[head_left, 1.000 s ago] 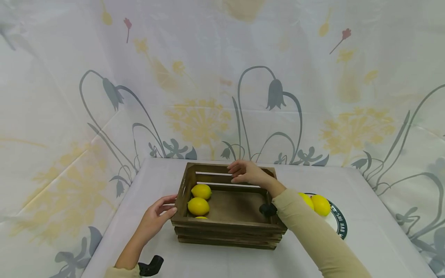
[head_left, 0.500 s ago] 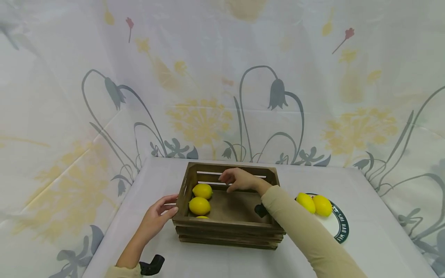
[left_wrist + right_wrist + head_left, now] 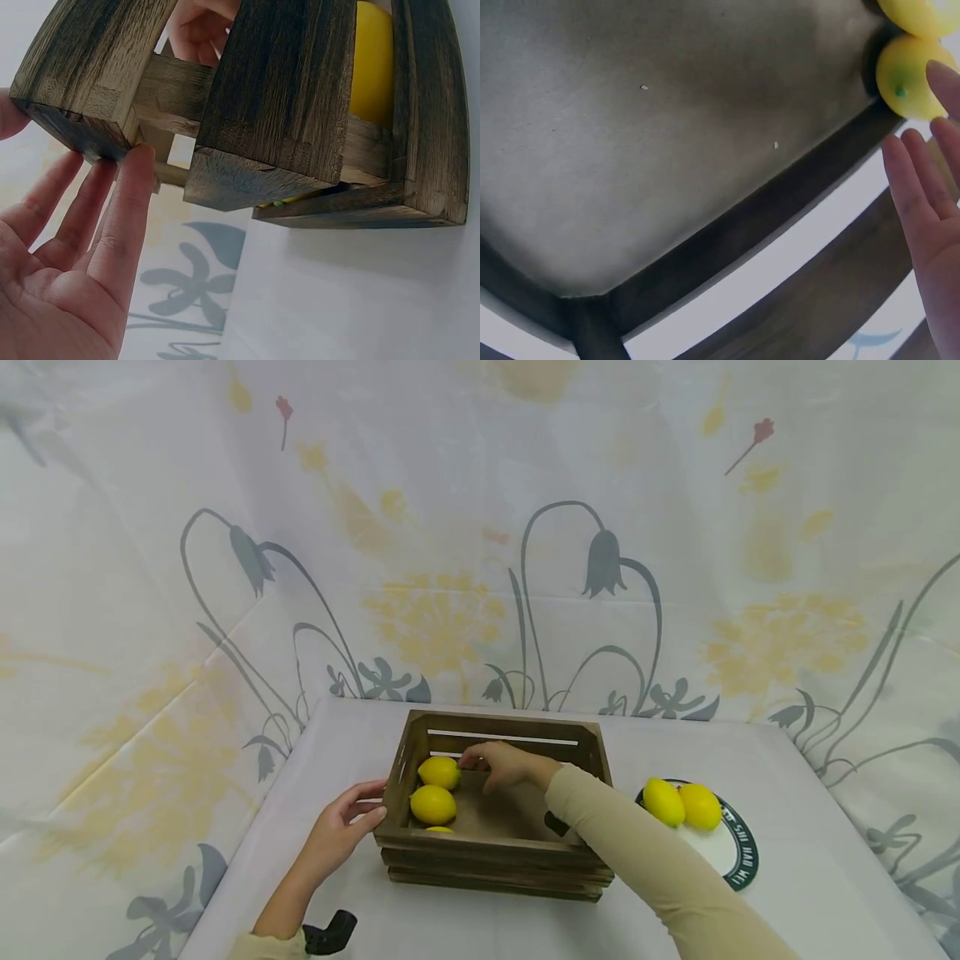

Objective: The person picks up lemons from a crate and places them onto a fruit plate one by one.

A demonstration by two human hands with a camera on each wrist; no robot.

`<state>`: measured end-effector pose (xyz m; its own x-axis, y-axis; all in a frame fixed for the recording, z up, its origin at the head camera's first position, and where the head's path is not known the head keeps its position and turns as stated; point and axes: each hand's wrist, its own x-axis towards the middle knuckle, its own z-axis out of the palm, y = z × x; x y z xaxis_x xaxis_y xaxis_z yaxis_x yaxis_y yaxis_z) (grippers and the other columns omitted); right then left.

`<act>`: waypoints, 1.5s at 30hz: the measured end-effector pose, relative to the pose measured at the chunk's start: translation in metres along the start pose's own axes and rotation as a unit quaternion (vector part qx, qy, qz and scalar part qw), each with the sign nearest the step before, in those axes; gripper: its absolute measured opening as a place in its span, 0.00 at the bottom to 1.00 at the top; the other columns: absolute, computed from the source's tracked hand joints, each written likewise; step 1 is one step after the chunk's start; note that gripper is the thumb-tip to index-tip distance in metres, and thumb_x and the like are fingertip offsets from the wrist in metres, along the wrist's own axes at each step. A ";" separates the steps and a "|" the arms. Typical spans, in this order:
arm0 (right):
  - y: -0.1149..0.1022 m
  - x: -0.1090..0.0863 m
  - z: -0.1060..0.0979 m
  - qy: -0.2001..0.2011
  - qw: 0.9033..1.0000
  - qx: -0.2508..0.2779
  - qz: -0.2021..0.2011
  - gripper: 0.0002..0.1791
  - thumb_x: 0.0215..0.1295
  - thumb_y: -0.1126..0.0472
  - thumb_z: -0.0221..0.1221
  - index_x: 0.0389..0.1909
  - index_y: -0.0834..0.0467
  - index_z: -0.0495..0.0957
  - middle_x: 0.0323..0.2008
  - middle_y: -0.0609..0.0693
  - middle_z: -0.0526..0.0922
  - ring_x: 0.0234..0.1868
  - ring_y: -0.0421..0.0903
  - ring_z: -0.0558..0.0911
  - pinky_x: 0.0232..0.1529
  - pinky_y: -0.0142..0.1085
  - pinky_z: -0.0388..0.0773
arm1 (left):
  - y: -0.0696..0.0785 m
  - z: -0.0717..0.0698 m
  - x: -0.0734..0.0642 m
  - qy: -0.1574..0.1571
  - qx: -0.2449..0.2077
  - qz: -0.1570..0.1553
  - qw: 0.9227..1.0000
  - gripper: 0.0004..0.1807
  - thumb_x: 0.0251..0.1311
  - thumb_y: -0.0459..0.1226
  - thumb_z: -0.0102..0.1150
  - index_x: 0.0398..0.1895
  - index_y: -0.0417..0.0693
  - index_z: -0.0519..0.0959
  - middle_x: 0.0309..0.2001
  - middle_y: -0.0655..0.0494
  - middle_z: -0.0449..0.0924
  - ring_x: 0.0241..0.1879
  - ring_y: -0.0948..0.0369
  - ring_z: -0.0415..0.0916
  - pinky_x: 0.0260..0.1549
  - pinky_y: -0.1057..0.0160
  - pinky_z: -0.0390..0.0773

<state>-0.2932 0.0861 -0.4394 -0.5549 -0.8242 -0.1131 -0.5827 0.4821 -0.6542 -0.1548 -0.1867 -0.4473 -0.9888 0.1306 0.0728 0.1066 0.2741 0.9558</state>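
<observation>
- Basically, the crate is set on the white table; three lemons are lined along its left wall, the nearest mostly hidden by the front rim.
- Left hand: rested against crate's left edge, fingers fairly straight.
- Right hand: held inside, released, fingers loosely bent beside far lemon; contact can't be told.
- Front-right corner is overhung by sleeve.
- Plate, loaded with two lemons, is set apart, right of crate.

Head view: person is wearing plain beige long sleeves, right sleeve showing toward 5 o'clock, left sleeve toward 7. Left black camera, bent-shaped, is jutting beside its cuff; right black camera is showing under its cuff.
</observation>
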 end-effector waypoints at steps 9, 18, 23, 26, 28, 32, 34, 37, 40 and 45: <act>-0.006 0.018 0.011 -0.030 0.998 -0.055 0.004 0.35 0.47 0.80 0.62 0.60 0.65 0.67 0.61 0.59 0.68 0.61 0.55 0.67 0.60 0.42 0.64 | -0.001 0.000 0.001 -0.002 -0.002 0.003 1.000 0.23 0.61 0.36 0.58 0.58 0.39 0.70 0.57 0.44 0.71 0.50 0.50 0.72 0.44 0.64 0.76; -0.012 0.024 0.014 -0.025 0.993 -0.117 0.025 0.35 0.49 0.76 0.63 0.61 0.61 0.68 0.56 0.59 0.69 0.57 0.52 0.69 0.57 0.40 0.66 | -0.001 0.001 0.000 0.001 -0.004 -0.005 1.000 0.23 0.61 0.36 0.58 0.58 0.39 0.71 0.57 0.44 0.71 0.50 0.51 0.72 0.44 0.65 0.76; -0.013 0.018 0.012 -0.016 0.990 -0.131 0.049 0.25 0.50 0.75 0.63 0.51 0.60 0.76 0.49 0.57 0.70 0.52 0.53 0.69 0.54 0.42 0.68 | 0.000 0.002 -0.001 0.000 -0.006 -0.004 1.000 0.23 0.61 0.36 0.58 0.58 0.38 0.71 0.57 0.43 0.71 0.50 0.51 0.72 0.43 0.68 0.75; -0.011 0.018 0.012 -0.032 0.992 -0.124 0.021 0.22 0.48 0.76 0.63 0.47 0.62 0.74 0.55 0.58 0.69 0.58 0.54 0.68 0.59 0.42 0.64 | 0.000 0.001 -0.001 0.004 -0.003 -0.003 1.000 0.22 0.61 0.36 0.58 0.58 0.39 0.71 0.56 0.44 0.71 0.50 0.52 0.72 0.42 0.68 0.75; -0.009 0.019 0.013 -0.039 0.993 -0.115 0.004 0.25 0.47 0.76 0.63 0.49 0.63 0.72 0.57 0.57 0.69 0.59 0.53 0.67 0.60 0.40 0.63 | 0.000 0.001 -0.001 0.004 -0.004 -0.002 1.000 0.22 0.61 0.36 0.58 0.58 0.39 0.71 0.57 0.44 0.71 0.50 0.51 0.72 0.42 0.68 0.75; -0.009 0.021 0.015 -0.044 0.992 -0.117 0.029 0.37 0.49 0.74 0.64 0.63 0.60 0.65 0.50 0.55 0.67 0.51 0.49 0.70 0.52 0.35 0.69 | -0.001 0.001 0.000 0.001 -0.006 0.001 1.000 0.22 0.61 0.36 0.58 0.58 0.38 0.71 0.57 0.43 0.71 0.50 0.51 0.72 0.42 0.69 0.75; -0.011 0.023 0.016 -0.043 0.991 -0.117 0.049 0.39 0.49 0.73 0.65 0.65 0.58 0.64 0.51 0.54 0.66 0.50 0.48 0.69 0.49 0.35 0.69 | -0.001 0.001 0.000 0.000 -0.006 0.002 1.000 0.22 0.61 0.36 0.58 0.58 0.38 0.71 0.57 0.43 0.71 0.50 0.51 0.72 0.42 0.69 0.75; -0.013 0.023 0.018 -0.042 0.992 -0.098 0.064 0.34 0.50 0.73 0.64 0.60 0.59 0.66 0.55 0.56 0.67 0.53 0.49 0.70 0.52 0.37 0.69 | -0.002 0.001 0.000 0.001 -0.005 0.004 1.000 0.22 0.61 0.35 0.58 0.58 0.38 0.71 0.56 0.43 0.71 0.50 0.51 0.72 0.42 0.69 0.75; -0.014 0.024 0.019 -0.030 0.995 -0.077 0.063 0.33 0.48 0.74 0.64 0.57 0.60 0.65 0.58 0.57 0.68 0.56 0.50 0.69 0.56 0.40 0.67 | -0.002 0.001 0.000 0.002 -0.003 0.004 1.000 0.22 0.61 0.36 0.58 0.58 0.39 0.71 0.56 0.44 0.72 0.50 0.52 0.72 0.42 0.69 0.75; -0.013 0.024 0.018 -0.038 0.991 -0.103 0.082 0.36 0.46 0.70 0.68 0.59 0.57 0.69 0.51 0.52 0.69 0.50 0.47 0.70 0.52 0.38 0.69 | -0.002 0.000 0.000 0.000 -0.006 0.008 1.000 0.22 0.61 0.35 0.58 0.58 0.38 0.71 0.56 0.43 0.71 0.50 0.51 0.72 0.42 0.69 0.75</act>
<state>-0.2880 0.0549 -0.4476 -0.6102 -0.7459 -0.2672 -0.6012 0.6555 -0.4570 -0.1548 -0.1874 -0.4497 -0.9871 0.1338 0.0880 0.1207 0.2600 0.9580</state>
